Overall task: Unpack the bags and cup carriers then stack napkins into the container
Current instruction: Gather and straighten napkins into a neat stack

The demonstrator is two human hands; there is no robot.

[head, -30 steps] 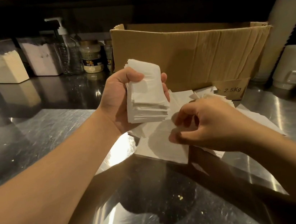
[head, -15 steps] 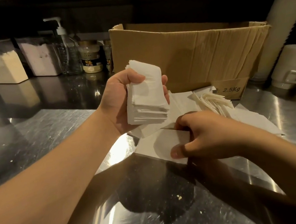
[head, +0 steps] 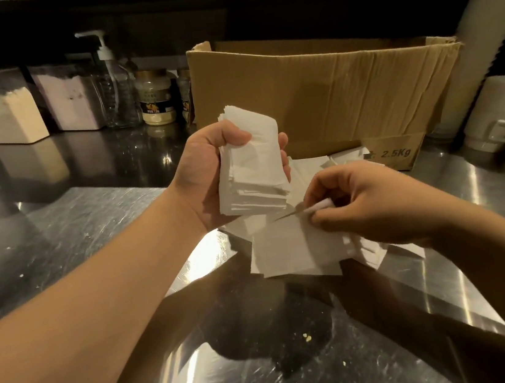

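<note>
My left hand (head: 207, 178) grips a thick stack of white napkins (head: 254, 165) upright above the steel counter, thumb across the top face. To its right, my right hand (head: 371, 204) pinches a few loose white napkins (head: 294, 247) by their upper edge and holds them just above the counter. More loose napkins (head: 308, 164) lie scattered on the counter behind and under the right hand, partly hidden by it.
A large open cardboard box (head: 328, 94) stands behind the napkins. At the back left are clear containers (head: 6, 114), a pump bottle (head: 112, 90) and jars (head: 155, 98). White cups (head: 499, 123) sit at the far right on the steel counter (head: 73, 234).
My right hand has taken hold of loose napkins from the counter pile and lifted them slightly toward the left hand. The left hand keeps its stack almost still.
</note>
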